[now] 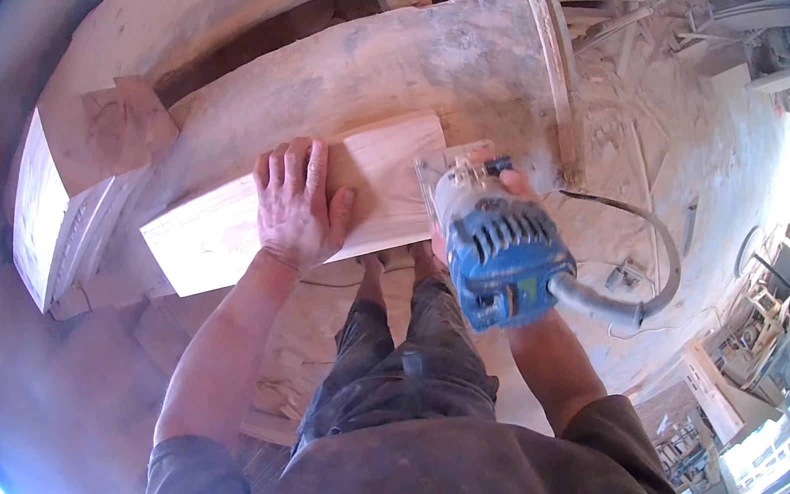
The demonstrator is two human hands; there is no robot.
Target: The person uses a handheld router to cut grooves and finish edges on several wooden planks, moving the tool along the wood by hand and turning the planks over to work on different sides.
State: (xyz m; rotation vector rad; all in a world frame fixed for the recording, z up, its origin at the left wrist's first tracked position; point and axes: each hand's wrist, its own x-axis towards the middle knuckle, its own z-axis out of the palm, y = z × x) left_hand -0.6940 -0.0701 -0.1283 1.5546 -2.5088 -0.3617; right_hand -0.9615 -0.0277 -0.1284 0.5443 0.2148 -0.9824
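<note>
board [377, 189] long axis left-right | left hand [297, 208] flat on it | right hand [508, 186] holds router [496, 248] upright

Your right hand [508, 186] is mostly hidden behind the blue router [497, 253], and its bit stays out of sight.

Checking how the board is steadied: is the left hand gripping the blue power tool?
No, the left hand lies flat on the wooden board, while the right hand holds the blue power tool.
</note>
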